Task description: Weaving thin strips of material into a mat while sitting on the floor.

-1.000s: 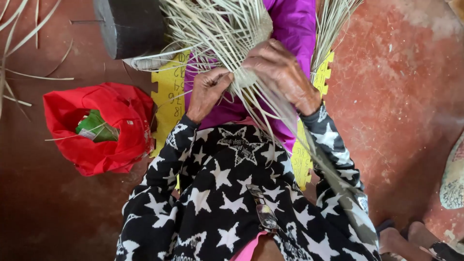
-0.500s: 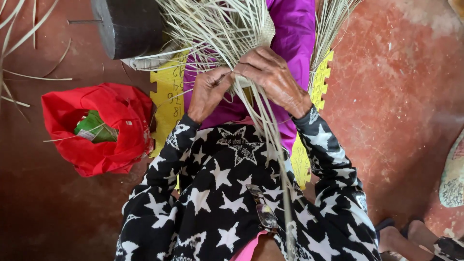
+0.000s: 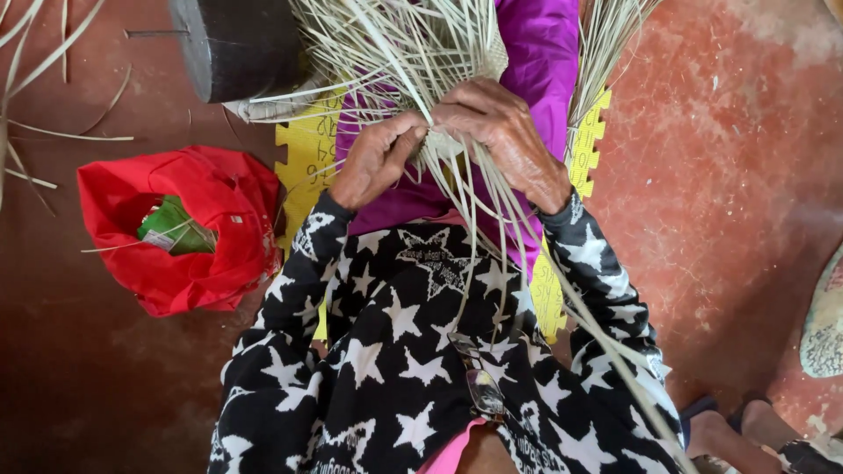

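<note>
Red-brown concrete floor (image 3: 729, 202): work surface, person seated on it. Yellow foam puzzle mat (image 3: 303, 149) under lap, cushions seat. Red cloth bag (image 3: 189, 224) open at left side, green packet (image 3: 171, 228) inside. Dark round block (image 3: 237, 44) pins strip ends. Pale woven reed-strip piece (image 3: 413, 44) on lap, loose strips (image 3: 492, 211) trailing toward body. Right hand (image 3: 500, 132) clenched over weave edge, steadies it. Left hand (image 3: 378, 158): fingers pinch strip.
</note>
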